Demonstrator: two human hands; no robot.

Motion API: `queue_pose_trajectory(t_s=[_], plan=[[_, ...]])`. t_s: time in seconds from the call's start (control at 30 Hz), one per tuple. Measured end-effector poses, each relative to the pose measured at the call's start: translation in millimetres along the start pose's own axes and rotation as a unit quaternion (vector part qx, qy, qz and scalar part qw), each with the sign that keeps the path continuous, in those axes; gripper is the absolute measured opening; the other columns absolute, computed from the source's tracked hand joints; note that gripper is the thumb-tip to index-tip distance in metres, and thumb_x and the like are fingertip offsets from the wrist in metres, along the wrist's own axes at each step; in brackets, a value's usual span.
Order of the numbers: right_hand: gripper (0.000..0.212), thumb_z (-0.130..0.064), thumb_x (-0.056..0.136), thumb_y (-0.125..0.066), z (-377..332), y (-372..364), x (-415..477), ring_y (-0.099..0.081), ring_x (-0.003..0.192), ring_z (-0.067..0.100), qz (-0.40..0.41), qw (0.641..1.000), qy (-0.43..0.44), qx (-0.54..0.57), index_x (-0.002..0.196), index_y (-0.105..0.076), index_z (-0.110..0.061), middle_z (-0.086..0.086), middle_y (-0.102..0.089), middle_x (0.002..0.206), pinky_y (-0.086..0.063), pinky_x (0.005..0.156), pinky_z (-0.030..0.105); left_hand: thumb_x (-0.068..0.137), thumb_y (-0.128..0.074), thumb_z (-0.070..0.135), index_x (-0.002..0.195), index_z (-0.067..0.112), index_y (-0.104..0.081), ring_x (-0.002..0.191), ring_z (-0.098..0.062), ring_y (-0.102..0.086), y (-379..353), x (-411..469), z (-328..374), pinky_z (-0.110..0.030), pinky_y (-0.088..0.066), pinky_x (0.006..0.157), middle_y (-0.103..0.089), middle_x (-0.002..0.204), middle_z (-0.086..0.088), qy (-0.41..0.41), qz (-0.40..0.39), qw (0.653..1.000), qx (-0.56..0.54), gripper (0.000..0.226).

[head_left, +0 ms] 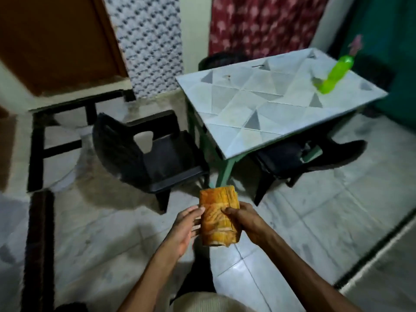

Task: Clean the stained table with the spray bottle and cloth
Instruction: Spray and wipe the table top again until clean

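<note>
This is a room in a home, a small dining corner. A table (258, 102) with a patterned grey top stands at upper right, with black plastic chairs (162, 158) around it. Patterned curtains (258, 23) hang along the top, a brown wooden door (56, 37) fills the upper left, and the floor (315, 221) is pale tile.

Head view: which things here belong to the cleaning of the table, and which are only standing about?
For the job:
- orange cloth, folded, held by left hand and right hand
- green spray bottle, standing on the table
- table

Only standing about:
- black chair beside the table
- dark chair partly under it
- red curtain
- brown door
</note>
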State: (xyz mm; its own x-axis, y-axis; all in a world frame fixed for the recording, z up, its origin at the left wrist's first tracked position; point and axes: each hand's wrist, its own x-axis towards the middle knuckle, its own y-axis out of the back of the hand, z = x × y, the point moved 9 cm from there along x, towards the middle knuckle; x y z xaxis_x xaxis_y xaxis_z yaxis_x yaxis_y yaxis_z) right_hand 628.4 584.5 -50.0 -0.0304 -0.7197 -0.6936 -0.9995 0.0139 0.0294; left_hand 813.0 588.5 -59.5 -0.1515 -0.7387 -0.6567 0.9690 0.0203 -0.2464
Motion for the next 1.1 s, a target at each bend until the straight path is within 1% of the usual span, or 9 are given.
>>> queue_pose_trajectory(t_s=[0.17, 0.3, 0.43, 0.5, 0.6, 0.73, 0.87, 0.97, 1.1], plan=[[0.019, -0.017, 0.094, -0.07, -44, 90, 35, -0.071, 0.093, 0.02, 0.046, 0.997, 0.045, 0.03, 0.112, -0.065, -0.018, 0.003, -0.073, 0.103, -0.058, 0.074, 0.029, 0.092, -0.068, 0.024, 0.121, 0.016, -0.063, 0.103, -0.021, -0.07, -95, 65, 43, -0.033, -0.056, 0.072, -0.073, 0.11, -0.004, -0.033, -0.042, 0.995, 0.078, 0.031], [0.03, -0.028, 0.095, -0.069, -89, 162, 74, -0.07, 0.104, 0.02, 0.091, 0.99, 0.096, 0.059, 0.124, -0.061, -0.024, 0.001, -0.072, 0.116, -0.059, 0.093, 0.042, 0.091, -0.068, 0.019, 0.117, 0.014, -0.064, 0.099, -0.023, -0.071, -172, 128, 83, -0.036, -0.059, 0.073, -0.073, 0.111, -0.008, -0.052, -0.053, 0.994, 0.083, 0.026], [0.033, -0.028, 0.096, -0.068, -127, 223, 101, -0.07, 0.105, 0.019, 0.136, 0.981, 0.112, 0.077, 0.128, -0.06, -0.026, 0.0, -0.071, 0.119, -0.059, 0.093, 0.04, 0.091, -0.069, 0.015, 0.114, 0.014, -0.064, 0.095, -0.019, -0.07, -239, 173, 119, -0.026, -0.055, 0.066, -0.074, 0.105, -0.004, -0.052, -0.059, 0.993, 0.083, 0.024], [0.031, -0.027, 0.096, -0.068, -149, 261, 119, -0.07, 0.104, 0.018, 0.153, 0.977, 0.124, 0.085, 0.127, -0.061, -0.026, 0.0, -0.072, 0.118, -0.059, 0.089, 0.036, 0.09, -0.069, 0.015, 0.113, 0.013, -0.065, 0.099, -0.023, -0.07, -280, 203, 138, -0.03, -0.056, 0.07, -0.074, 0.107, -0.007, -0.053, -0.072, 0.992, 0.094, 0.024], [0.036, -0.03, 0.095, -0.069, -173, 309, 137, -0.069, 0.105, 0.017, 0.17, 0.974, 0.122, 0.085, 0.13, -0.061, -0.025, -0.002, -0.072, 0.117, -0.059, 0.092, 0.039, 0.089, -0.07, 0.014, 0.107, 0.014, -0.067, 0.103, -0.026, -0.068, -330, 233, 160, -0.041, -0.057, 0.087, -0.073, 0.109, -0.01, -0.058, -0.084, 0.988, 0.119, 0.018], [0.035, -0.027, 0.095, -0.068, -192, 376, 160, -0.069, 0.106, 0.018, 0.173, 0.971, 0.123, 0.106, 0.129, -0.061, -0.026, 0.0, -0.072, 0.12, -0.057, 0.097, 0.042, 0.089, -0.07, 0.015, 0.11, 0.011, -0.068, 0.102, -0.023, -0.069, -400, 272, 174, -0.035, -0.057, 0.085, -0.074, 0.106, -0.008, -0.061, -0.104, 0.983, 0.136, 0.021], [0.031, -0.022, 0.096, -0.067, -205, 445, 177, -0.07, 0.105, 0.018, 0.172, 0.965, 0.129, 0.153, 0.126, -0.06, -0.027, -0.001, -0.072, 0.116, -0.057, 0.089, 0.034, 0.087, -0.073, 0.02, 0.116, 0.012, -0.067, 0.105, -0.025, -0.069, -468, 306, 177, -0.042, -0.055, 0.094, -0.074, 0.11, -0.008, -0.059, -0.116, 0.978, 0.16, 0.031], [0.035, -0.022, 0.096, -0.068, -212, 512, 196, -0.072, 0.105, 0.02, 0.165, 0.963, 0.14, 0.16, 0.13, -0.061, -0.023, 0.001, -0.075, 0.115, -0.057, 0.093, 0.038, 0.087, -0.073, 0.02, 0.116, 0.013, -0.067, 0.105, -0.025, -0.069, -535, 331, 175, -0.042, -0.055, 0.095, -0.073, 0.111, -0.008, -0.063, -0.116, 0.978, 0.162, 0.031], [0.031, -0.019, 0.098, -0.064, -231, 595, 212, -0.073, 0.106, 0.021, 0.128, 0.966, 0.162, 0.155, 0.129, -0.061, -0.023, 0.002, -0.075, 0.117, -0.057, 0.094, 0.038, 0.089, -0.071, 0.014, 0.114, 0.008, -0.068, 0.103, -0.027, -0.07, -617, 350, 174, -0.037, -0.057, 0.086, -0.074, 0.108, -0.012, -0.084, -0.114, 0.981, 0.136, 0.027]])
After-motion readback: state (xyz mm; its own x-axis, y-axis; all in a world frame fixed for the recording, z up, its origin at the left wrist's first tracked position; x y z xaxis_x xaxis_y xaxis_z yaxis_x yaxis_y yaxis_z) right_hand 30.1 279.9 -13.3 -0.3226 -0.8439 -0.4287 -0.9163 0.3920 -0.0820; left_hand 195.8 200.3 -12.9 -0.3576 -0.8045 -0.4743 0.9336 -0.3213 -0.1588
